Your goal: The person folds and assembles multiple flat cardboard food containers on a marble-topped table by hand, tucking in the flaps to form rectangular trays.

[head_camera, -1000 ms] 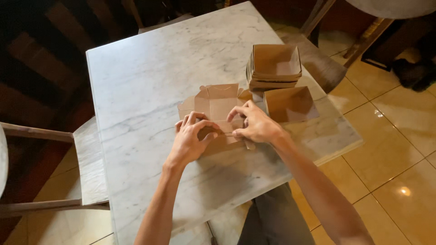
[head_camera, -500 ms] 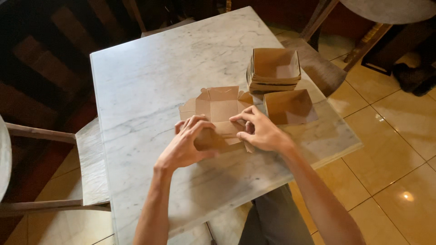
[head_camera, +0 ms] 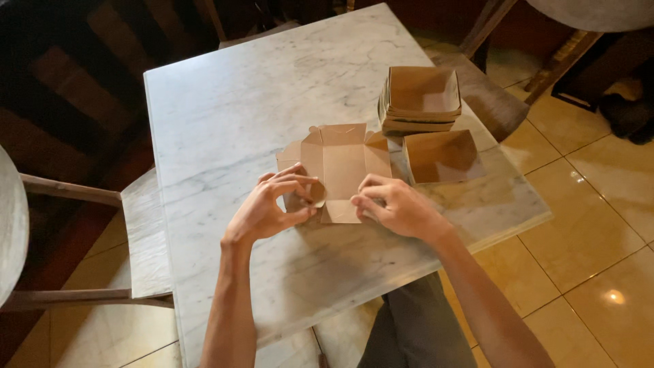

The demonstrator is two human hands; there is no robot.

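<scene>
Your left hand [head_camera: 269, 208] pinches the left flap of the flat, unfolded brown cardboard box blank [head_camera: 342, 167] | your right hand [head_camera: 395, 208], fingers curled, presses its near right edge | blank lies mid white marble table [head_camera: 231, 109] | beside it: one open brown cardboard tray [head_camera: 443, 155], empty; behind, a nested stack of brown trays [head_camera: 419, 99], top one empty.
</scene>
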